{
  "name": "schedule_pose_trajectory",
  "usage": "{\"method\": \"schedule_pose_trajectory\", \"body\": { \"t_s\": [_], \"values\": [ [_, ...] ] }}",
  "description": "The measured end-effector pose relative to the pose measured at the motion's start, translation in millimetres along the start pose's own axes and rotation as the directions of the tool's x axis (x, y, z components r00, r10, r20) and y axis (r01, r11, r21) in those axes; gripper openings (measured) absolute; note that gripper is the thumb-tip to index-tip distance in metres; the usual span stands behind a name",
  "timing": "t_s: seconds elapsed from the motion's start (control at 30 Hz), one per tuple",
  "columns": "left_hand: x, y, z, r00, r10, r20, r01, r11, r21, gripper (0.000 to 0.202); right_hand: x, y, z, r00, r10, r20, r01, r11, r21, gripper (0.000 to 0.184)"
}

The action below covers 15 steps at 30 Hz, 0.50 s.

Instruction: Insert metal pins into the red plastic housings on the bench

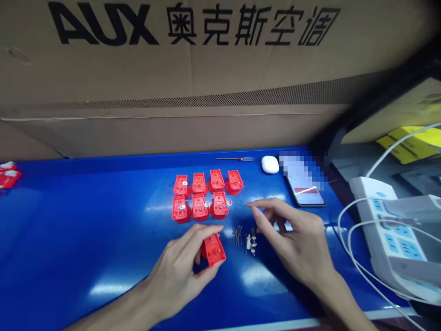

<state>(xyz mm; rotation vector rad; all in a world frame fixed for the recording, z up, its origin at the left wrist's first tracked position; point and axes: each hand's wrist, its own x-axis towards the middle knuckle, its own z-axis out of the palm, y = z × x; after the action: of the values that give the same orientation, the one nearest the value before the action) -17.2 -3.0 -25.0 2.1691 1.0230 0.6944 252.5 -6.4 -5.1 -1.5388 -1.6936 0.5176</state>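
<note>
My left hand (186, 264) grips a red plastic housing (214, 250) by its sides, its hollow face turned up, just above the blue tabletop. To the right, my right hand (292, 234) is raised with thumb and index fingertips brought together; whatever they pinch, if anything, is too small to tell. Between the hands lie several thin screws (237, 234) and a little group of white and dark metal small parts (251, 242). Beyond them, more red housings (199, 184) stand in two rows; a front-row housing (219, 204) has a small metal and white piece sticking out.
A screwdriver (241, 159), a white rounded case (270, 164) and a phone (305, 181) lie at the back right. A power strip (396, 234) with looping white cables (349, 239) borders the right side. A large cardboard box (193, 73) walls off the back.
</note>
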Motion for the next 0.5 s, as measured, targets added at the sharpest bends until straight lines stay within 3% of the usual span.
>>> {"method": "schedule_pose_trajectory", "body": {
  "t_s": [0.23,0.5],
  "values": [
    [2.6,-1.4,-0.2,1.000,-0.009,0.023,0.010,0.999,-0.031,0.054,5.6,7.2,1.0,0.952,0.132,0.276,-0.122,0.991,-0.052,0.018],
    [2.3,-2.1,-0.4,0.999,-0.007,0.046,0.008,1.000,-0.025,0.052,4.2,10.7,0.9,0.914,0.170,0.369,-0.141,0.984,-0.105,0.014]
  ]
}}
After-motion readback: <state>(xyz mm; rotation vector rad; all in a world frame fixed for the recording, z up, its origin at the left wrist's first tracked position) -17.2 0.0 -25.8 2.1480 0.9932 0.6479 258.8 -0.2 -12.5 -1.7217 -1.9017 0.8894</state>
